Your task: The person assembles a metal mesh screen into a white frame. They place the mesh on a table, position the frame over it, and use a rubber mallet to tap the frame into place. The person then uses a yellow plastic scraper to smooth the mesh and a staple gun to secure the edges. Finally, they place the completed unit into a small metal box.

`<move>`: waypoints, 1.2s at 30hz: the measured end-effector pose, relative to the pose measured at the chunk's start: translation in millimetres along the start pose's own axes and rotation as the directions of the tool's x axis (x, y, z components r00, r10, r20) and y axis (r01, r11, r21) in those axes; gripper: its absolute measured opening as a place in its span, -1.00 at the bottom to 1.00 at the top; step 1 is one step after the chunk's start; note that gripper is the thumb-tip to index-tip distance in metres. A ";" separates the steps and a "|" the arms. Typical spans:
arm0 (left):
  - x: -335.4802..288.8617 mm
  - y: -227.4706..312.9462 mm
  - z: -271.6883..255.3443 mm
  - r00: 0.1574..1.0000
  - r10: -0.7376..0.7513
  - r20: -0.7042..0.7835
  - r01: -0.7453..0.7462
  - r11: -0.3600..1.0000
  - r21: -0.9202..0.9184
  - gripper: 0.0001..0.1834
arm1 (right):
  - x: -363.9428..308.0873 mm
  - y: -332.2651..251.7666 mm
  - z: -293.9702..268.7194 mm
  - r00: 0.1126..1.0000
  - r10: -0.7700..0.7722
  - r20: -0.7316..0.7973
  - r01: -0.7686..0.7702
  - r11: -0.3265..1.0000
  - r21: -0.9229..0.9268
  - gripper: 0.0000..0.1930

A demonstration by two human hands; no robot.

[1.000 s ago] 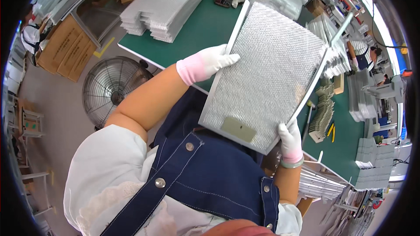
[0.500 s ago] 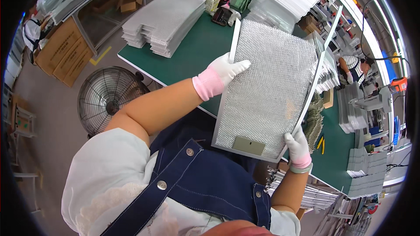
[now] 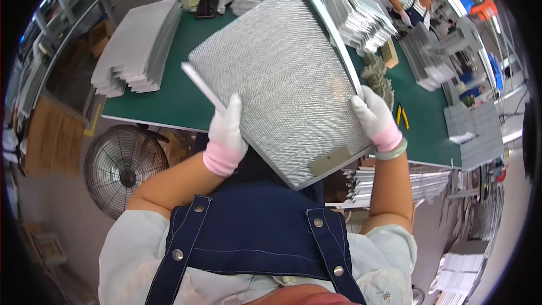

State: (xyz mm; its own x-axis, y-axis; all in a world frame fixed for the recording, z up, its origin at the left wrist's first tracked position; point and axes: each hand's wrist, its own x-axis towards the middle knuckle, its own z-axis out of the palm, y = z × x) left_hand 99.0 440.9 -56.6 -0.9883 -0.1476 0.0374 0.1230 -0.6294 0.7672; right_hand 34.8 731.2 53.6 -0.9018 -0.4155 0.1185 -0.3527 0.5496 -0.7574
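I hold a silvery metal mesh filter panel (image 3: 276, 79) tilted in front of me, over the near edge of the green table. My left hand (image 3: 226, 133), in a white glove with a pink cuff, grips the panel's left side by a pale frame strip (image 3: 202, 86). The strip's far end stands away from the mesh. My right hand (image 3: 375, 116), gloved alike, grips the right edge, where a long frame rail (image 3: 334, 34) runs past the mesh's far corner. A grey-green plate (image 3: 329, 161) sits at the panel's near end. The fingers behind the panel are hidden.
Stacked mesh sheets (image 3: 138, 45) lie on the green table (image 3: 189, 99) at the left. Further right are another panel stack (image 3: 361, 17), a crumpled grey-green heap (image 3: 378, 76) and yellow-handled pliers (image 3: 402, 116). A floor fan (image 3: 127, 175) stands left. Someone (image 3: 415, 8) works at far right.
The panel has turned, its far end swinging left, and my view has shifted right. My left hand has slid nearer to me along the side. The left strip's far end now stands off the mesh.
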 end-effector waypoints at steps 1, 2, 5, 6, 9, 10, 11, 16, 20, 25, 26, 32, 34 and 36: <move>-10.7 -12.9 -6.3 0.998 -0.059 -0.010 0.060 0.997 0.057 -0.53 | 0.1 7.1 -10.4 0.999 -0.001 0.032 0.002 0.999 -0.036 -0.52; -21.5 -26.2 -15.2 0.993 -0.113 -0.033 0.116 0.987 0.114 -0.50 | -1.4 7.2 -16.8 0.996 -0.008 0.085 0.005 0.999 0.039 -0.53; -40.3 -28.1 -71.4 0.711 -0.682 0.170 0.309 0.521 0.796 -0.43 | -8.9 10.6 -27.2 0.960 0.097 0.264 -0.050 0.982 -0.180 -0.53; -45.5 -12.9 -79.9 0.551 -0.816 0.176 0.130 0.292 0.948 -0.39 | -10.1 9.4 -21.1 0.936 0.135 0.324 -0.058 0.970 -0.236 -0.49; -33.5 82.8 -41.6 0.348 -0.892 0.288 -0.178 0.238 0.955 -0.48 | -17.5 7.7 -17.7 0.919 0.185 0.348 -0.083 0.955 -0.286 -0.45; -26.3 109.2 -32.4 0.324 -0.905 0.276 -0.166 0.232 0.958 -0.54 | -16.4 7.8 -16.0 0.920 0.181 0.347 -0.082 0.956 -0.283 -0.44; -21.3 132.0 -10.8 0.444 -0.784 0.434 -0.258 0.351 0.900 -0.61 | -13.6 8.9 -15.9 0.914 0.143 0.379 -0.029 0.956 -0.292 -0.46; 43.6 96.4 96.0 0.406 -0.241 0.882 -0.913 -0.071 0.401 -0.46 | 12.3 -40.3 7.8 0.867 0.024 0.498 0.170 0.925 -0.340 -0.60; 73.8 80.2 135.3 0.363 -0.770 0.526 -0.803 0.028 0.595 -0.59 | 0.6 -48.6 11.5 0.940 -0.151 0.307 0.290 0.828 -0.480 -0.64; 71.1 86.3 133.8 0.367 -0.815 0.449 -0.734 0.043 0.678 -0.59 | -27.2 -39.9 36.9 0.930 -0.367 -0.020 0.201 0.552 -0.809 -0.65; 72.3 79.0 128.5 0.366 -0.807 0.463 -0.733 0.057 0.678 -0.59 | -28.4 -35.3 39.4 0.919 -0.394 -0.013 0.211 0.519 -0.829 -0.65; 75.7 53.6 90.1 0.440 -0.433 0.787 -0.897 -0.177 0.404 -0.65 | -14.4 -12.7 34.5 0.933 -0.359 0.020 0.246 0.596 -0.764 -0.62; 77.8 55.4 74.3 0.421 -0.340 0.841 -0.905 -0.225 0.362 -0.64 | -11.0 -10.4 36.3 0.929 -0.371 0.018 0.251 0.590 -0.767 -0.62; 79.7 59.3 63.1 0.448 -0.341 0.826 -0.891 -0.240 0.384 -0.64 | -12.6 -10.0 38.3 0.929 -0.370 0.022 0.260 0.606 -0.752 -0.62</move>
State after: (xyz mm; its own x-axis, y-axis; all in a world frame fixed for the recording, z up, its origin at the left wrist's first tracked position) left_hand 21.9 440.0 32.3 -0.5591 0.7790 0.2840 0.8170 0.5759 0.0286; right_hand 59.3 703.2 35.0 -0.7015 -0.6053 0.3763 -0.6355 0.7702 0.0541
